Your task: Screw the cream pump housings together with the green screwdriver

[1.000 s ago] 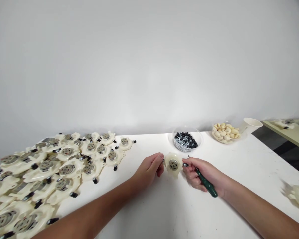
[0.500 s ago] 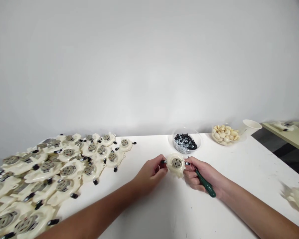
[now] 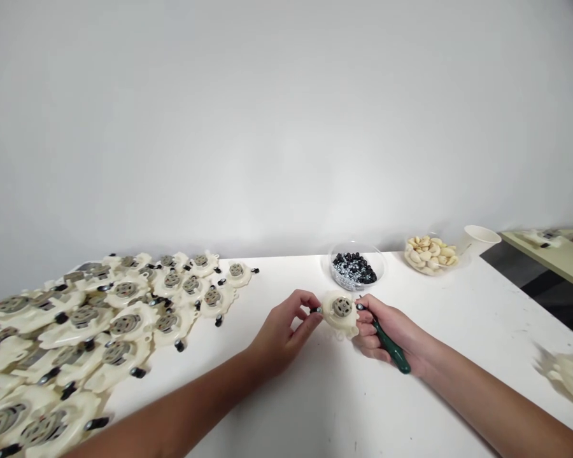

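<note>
A cream plastic part (image 3: 340, 312) with a round grey metal motor in its middle is held between my hands above the white table. My left hand (image 3: 282, 331) pinches the black piece at its left side between thumb and forefinger. Closed around a green-handled tool (image 3: 392, 348), my right hand (image 3: 379, 327) also grips the right side of the cream part by another black piece. The tool's handle points down and to the right; most of its front end is hidden by the fingers.
Many similar cream parts (image 3: 127, 323) are piled at the left. Behind my hands stands a clear bowl of black and silver pieces (image 3: 356, 268). Further right are a bowl of cream pieces (image 3: 430, 254), a white cup (image 3: 481, 235) and another cream part (image 3: 572, 378).
The cream part has tilted and turned slightly between my hands. My left hand's fingers have shifted a little on the left black piece. The whole view has moved slightly.
</note>
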